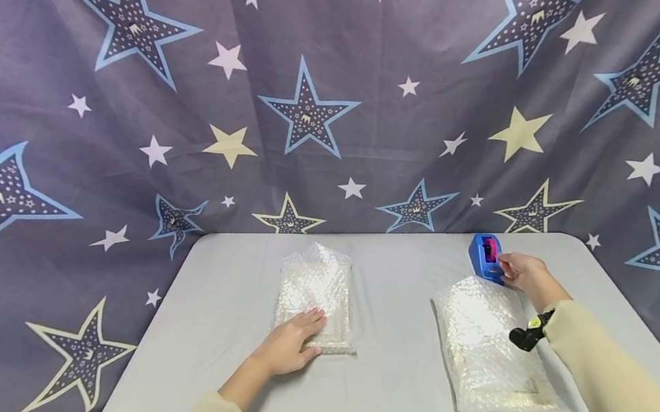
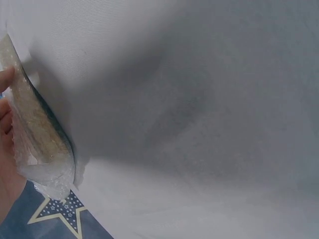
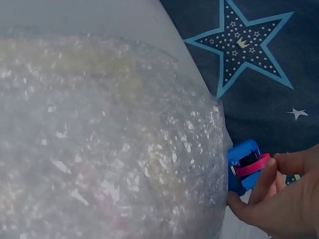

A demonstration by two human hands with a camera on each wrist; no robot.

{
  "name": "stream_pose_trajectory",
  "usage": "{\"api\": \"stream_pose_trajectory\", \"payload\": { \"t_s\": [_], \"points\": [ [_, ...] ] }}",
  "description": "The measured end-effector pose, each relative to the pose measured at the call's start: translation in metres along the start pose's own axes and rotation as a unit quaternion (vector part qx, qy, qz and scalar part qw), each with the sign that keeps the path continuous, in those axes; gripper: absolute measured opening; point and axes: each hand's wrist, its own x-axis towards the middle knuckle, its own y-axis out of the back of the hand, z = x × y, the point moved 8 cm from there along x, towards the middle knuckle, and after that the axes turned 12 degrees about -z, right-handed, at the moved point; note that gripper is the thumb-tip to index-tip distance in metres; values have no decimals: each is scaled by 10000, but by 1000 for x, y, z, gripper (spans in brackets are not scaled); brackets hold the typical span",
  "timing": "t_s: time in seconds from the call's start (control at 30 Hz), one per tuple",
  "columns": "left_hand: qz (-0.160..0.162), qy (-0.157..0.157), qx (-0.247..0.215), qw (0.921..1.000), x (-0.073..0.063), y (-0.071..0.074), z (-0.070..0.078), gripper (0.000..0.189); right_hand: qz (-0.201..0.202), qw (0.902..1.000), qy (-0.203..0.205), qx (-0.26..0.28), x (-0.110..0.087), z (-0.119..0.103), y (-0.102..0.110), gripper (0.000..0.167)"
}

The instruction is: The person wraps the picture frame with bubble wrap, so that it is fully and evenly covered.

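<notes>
My left hand [image 1: 290, 343] lies on a bubble-wrapped picture frame [image 1: 316, 280], fingers stretched over its top and thumb at its near edge. In the left wrist view that wrapped frame [image 2: 42, 124] shows edge-on at the left, partly behind the hand [image 2: 7, 159]. At the right, my right hand [image 1: 525, 269] has its fingertips curled at a blue tape dispenser [image 1: 479, 260] with a pink core. The right wrist view shows thumb and fingers of the hand [image 3: 284, 194] gripping around the dispenser [image 3: 244, 149]; any tape strip is too clear to make out.
A larger bubble-wrapped frame [image 1: 486, 345] lies under my right forearm, its far edge close to the dispenser. Both packages lie on a white table [image 1: 392, 336]. Behind the table hangs a dark star-patterned curtain [image 1: 359, 140].
</notes>
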Motion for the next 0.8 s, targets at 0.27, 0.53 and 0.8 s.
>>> {"api": "stream_pose_trajectory", "payload": {
  "t_s": [0.27,0.53,0.8],
  "points": [
    [114,-78,-6,9999,0,1,1,56,205,9991,323,159,-74,-13,-55,37],
    [47,14,-14,10000,0,-1,-3,57,-96,9973,626,374,-81,-11,-56,40],
    [28,9,-64,10000,1,-1,-2,57,-559,9921,1032,449,-75,-6,-48,39]
  ]
}}
